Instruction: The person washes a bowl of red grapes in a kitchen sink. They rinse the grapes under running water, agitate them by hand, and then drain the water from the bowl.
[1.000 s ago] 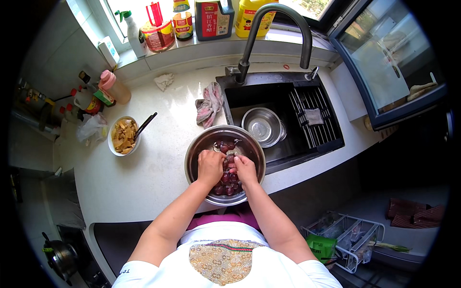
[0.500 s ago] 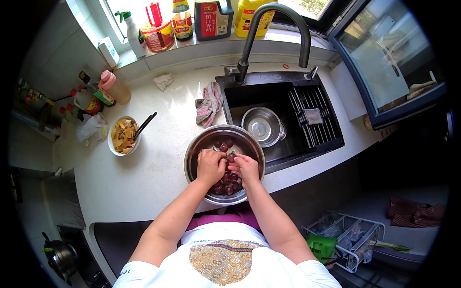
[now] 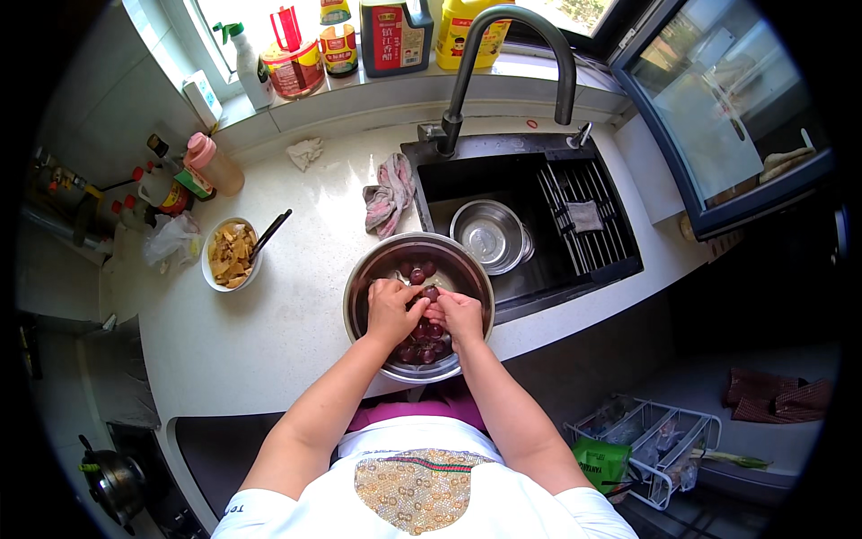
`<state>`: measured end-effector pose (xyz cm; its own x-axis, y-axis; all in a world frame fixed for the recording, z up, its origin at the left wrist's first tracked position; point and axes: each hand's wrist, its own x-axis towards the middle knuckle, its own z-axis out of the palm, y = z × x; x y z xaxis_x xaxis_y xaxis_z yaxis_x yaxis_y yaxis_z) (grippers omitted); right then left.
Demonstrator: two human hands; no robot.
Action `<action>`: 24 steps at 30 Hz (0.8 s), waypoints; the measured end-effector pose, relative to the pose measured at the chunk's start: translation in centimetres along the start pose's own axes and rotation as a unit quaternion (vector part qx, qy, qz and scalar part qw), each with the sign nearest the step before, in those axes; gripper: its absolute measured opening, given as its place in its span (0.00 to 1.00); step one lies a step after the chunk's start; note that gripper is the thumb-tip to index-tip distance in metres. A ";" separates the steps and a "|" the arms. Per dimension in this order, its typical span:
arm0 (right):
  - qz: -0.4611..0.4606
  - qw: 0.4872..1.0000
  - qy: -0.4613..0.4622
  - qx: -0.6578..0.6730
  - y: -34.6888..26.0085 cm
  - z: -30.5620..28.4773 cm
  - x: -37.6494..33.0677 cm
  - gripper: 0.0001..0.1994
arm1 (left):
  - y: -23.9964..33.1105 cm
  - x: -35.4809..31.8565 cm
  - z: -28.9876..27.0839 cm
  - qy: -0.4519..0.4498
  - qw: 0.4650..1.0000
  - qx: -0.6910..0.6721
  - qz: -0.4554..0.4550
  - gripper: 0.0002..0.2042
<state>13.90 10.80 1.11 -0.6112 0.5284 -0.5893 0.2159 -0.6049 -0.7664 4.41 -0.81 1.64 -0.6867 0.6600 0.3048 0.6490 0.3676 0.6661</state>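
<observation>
Your right hand pinches a single dark red grape between thumb and fingertips, while your left hand is bent beside it, fingers curled downward; whether its hidden fingertips grip anything, you cannot tell from this view. Both hands are close together inside a wide metal bowl, where more dark grapes lie beyond your fingers and another cluster sits nearer to you, below your hands. The bowl stands near the front of the white counter, just beside the black sink. In that sink you have a smaller metal pan and, to its right, a slatted rack carrying a grey cloth. A curved dark faucet arches over the basin. Beyond your bowl lies a crumpled pink-and-grey rag; well off to your left, a white bowl holds brownish pieces of food, with black chopsticks resting at its edge. Farther back, bottles and jugs line the windowsill.
</observation>
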 end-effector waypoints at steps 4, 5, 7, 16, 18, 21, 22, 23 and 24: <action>0.002 1.000 0.005 -0.024 -0.3 0.3 -0.3 0.12 | -0.2 -0.1 0.1 0.000 1.000 -0.005 0.000 0.10; 0.000 1.000 0.005 -0.027 -0.4 0.4 -0.4 0.12 | -0.3 -0.1 0.2 0.001 1.000 -0.005 0.001 0.10; 0.000 1.000 0.007 -0.026 -0.3 0.3 -0.3 0.13 | -0.3 -0.1 0.2 0.001 1.000 -0.005 0.004 0.10; -0.084 0.986 0.108 -0.100 2.7 -0.5 1.5 0.15 | -0.6 -0.2 0.3 -0.013 0.999 -0.001 0.031 0.07; -0.083 0.967 0.099 -0.222 3.6 -1.0 2.0 0.14 | -0.7 -0.3 0.4 -0.007 1.000 0.005 0.022 0.05; 0.006 0.989 0.051 -0.137 1.2 0.1 0.0 0.22 | -0.9 -0.3 0.7 0.009 1.000 -0.003 -0.022 0.05; 0.019 0.996 0.048 -0.074 1.3 0.0 0.2 0.24 | -0.8 -0.1 0.7 0.013 0.999 -0.010 -0.039 0.05; -0.031 0.997 0.047 0.061 1.4 0.1 0.5 0.25 | -0.8 0.0 0.8 0.005 0.999 -0.025 -0.044 0.05; -0.092 0.983 0.019 0.159 0.9 0.6 0.3 0.22 | -0.9 0.1 0.7 -0.003 0.998 -0.039 -0.050 0.05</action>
<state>13.47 10.05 0.42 -0.5866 0.6646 -0.4629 -0.1485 -0.6501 -0.7452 3.97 -0.61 0.60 -0.7452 0.6259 0.2300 0.5489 0.3798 0.7447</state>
